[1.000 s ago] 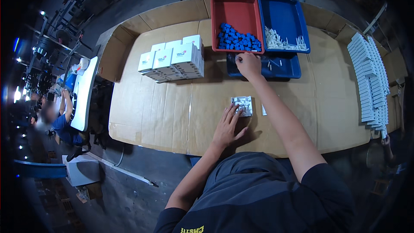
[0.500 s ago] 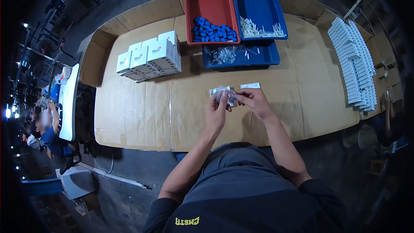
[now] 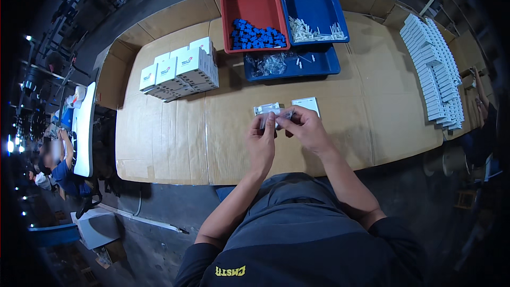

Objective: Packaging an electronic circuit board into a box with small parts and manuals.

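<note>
Low over the cardboard-covered table, a small clear plastic bag point(image 3: 287, 113) is pinched between my two hands. My left hand point(image 3: 261, 137) is closed on its left side, thumb pointing away from me. From the right, the fingers of my right hand point(image 3: 307, 128) grip its other end. What the bag contains is too small to make out. Just beyond my left fingers lies a small white open box point(image 3: 265, 108), partly hidden by the hand. A flat white piece, like a box or lid point(image 3: 305, 104), rests on the cardboard behind my right hand.
A stack of white boxes point(image 3: 180, 69) stands at left. Farther back are a red tray point(image 3: 249, 2) of blue parts, a blue tray point(image 3: 308, 2) of white plugs, and a lower blue tray point(image 3: 319, 69) with clear bags. White boxes point(image 3: 430, 72) line the right; people work either side.
My right hand has shifted slightly left and nearer my left hand. More of the flat white piece behind it now shows. The whole view has moved slightly.
</note>
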The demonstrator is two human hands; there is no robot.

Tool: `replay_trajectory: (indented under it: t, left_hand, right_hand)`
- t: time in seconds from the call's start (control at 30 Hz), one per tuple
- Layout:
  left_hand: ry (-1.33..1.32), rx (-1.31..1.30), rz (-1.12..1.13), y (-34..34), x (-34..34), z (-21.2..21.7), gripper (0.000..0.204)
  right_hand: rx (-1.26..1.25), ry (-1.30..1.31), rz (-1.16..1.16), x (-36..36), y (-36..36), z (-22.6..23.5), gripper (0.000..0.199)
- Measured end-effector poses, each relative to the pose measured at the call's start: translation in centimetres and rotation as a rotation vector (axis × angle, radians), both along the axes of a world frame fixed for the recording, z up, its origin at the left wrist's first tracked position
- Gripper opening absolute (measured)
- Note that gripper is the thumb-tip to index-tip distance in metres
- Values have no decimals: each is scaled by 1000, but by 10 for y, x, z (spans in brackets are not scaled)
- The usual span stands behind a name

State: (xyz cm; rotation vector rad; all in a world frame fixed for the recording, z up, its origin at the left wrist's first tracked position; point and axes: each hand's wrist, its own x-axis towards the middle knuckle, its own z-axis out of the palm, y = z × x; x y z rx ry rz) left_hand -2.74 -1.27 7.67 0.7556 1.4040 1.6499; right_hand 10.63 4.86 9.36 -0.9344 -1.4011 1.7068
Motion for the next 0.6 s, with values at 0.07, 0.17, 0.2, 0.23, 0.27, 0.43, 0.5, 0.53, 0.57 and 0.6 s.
replay_trajectory:
  t: [0.07, 0.17, 0.2, 0.23, 0.27, 0.43, 0.5, 0.53, 0.57, 0.6]
  left_hand:
    - [0, -11, 16, -1, -6, -3, 33]
    - [-78, 39, 150, 0, -18, -1, 34]
    - [-155, 101, 266, 1, -24, 1, 35]
    - [-159, 96, 296, 2, -32, 4, 35]
    - [-159, 97, 298, 0, -37, 4, 35]
    - [-184, 83, 230, -4, -25, 4, 34]
    - [-151, 87, 166, -5, -20, -3, 33]
    - [-150, 86, 166, -5, -19, -2, 33]
    - [-102, 87, 140, -6, -18, -1, 33]
    - [-53, 86, 113, -6, -18, -1, 34]
  right_hand:
    - [-13, -31, 18, -6, 0, -5, 14]
    - [-41, -69, -12, 6, 9, -5, 13]
    - [-53, -85, -67, 11, 12, -4, 15]
    - [-8, -153, -161, 21, 21, -12, 19]
    - [-7, -153, -159, 27, 27, -12, 19]
    - [23, -91, -71, 11, 10, 3, 20]
    - [40, -77, -4, -10, -5, 8, 20]
    - [-21, -60, 66, -20, -12, 9, 20]
    - [-82, -43, 137, -24, -15, 10, 20]
    - [-83, -41, 138, -24, -16, 7, 20]
